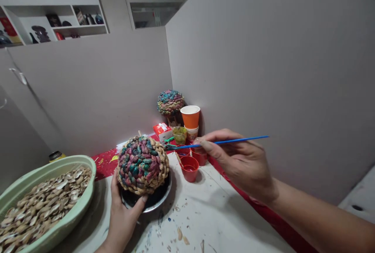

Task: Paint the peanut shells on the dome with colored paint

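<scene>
A rounded dome covered in peanut shells (142,165) rests in a dark bowl with a metal rim (158,205). Teal and purplish-red paint covers its top and front; shells along its right side and lower edge are bare tan. My left hand (124,216) grips the dome from the left and front, thumb at its lower edge, some fingers hidden behind it. Pinched in my right hand (243,163) is a thin blue paintbrush (234,140). Its dark, paint-wet tip is close to the dome's upper right side; whether it touches I cannot tell.
Red paint cups (190,169) stand just right of the dome. Behind them are a yellow-stained cup (179,135), an orange paper cup (190,118), a small red-and-white box (162,131) and a painted shell mushroom (170,102). A green basket (90,190) of shells stands left. Walls close in behind and right.
</scene>
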Demonstrator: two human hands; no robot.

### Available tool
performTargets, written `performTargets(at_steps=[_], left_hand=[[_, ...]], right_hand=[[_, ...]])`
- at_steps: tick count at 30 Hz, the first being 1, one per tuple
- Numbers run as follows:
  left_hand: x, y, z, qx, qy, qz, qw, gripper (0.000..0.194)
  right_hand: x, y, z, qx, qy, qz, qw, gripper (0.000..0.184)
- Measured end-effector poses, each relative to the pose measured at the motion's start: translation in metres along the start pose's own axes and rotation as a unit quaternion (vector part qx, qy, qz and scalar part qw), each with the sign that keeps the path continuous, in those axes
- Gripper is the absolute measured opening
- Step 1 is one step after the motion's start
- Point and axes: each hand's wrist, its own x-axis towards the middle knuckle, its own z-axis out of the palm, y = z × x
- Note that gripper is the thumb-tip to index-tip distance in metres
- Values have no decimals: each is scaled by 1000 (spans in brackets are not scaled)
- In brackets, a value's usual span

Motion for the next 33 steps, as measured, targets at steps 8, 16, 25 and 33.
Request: performTargets(at_steps=[8,16,25,33], left_hand=[[0,-2,1,-9,-4,5,1000,103],[-1,1,3,-18,11,1,1000,102],[0,-5,3,15,-4,14,1000,100],[-2,8,5,-4,25,-8,1000,98]], right_hand=[[-27,38,5,-74,47,35,996,26],[-30,61,-4,-137,-5,44,990,36],[-23,80,-18,-178,5,70,981,36],[-11,91,-29,-236,7,89,968,29]])
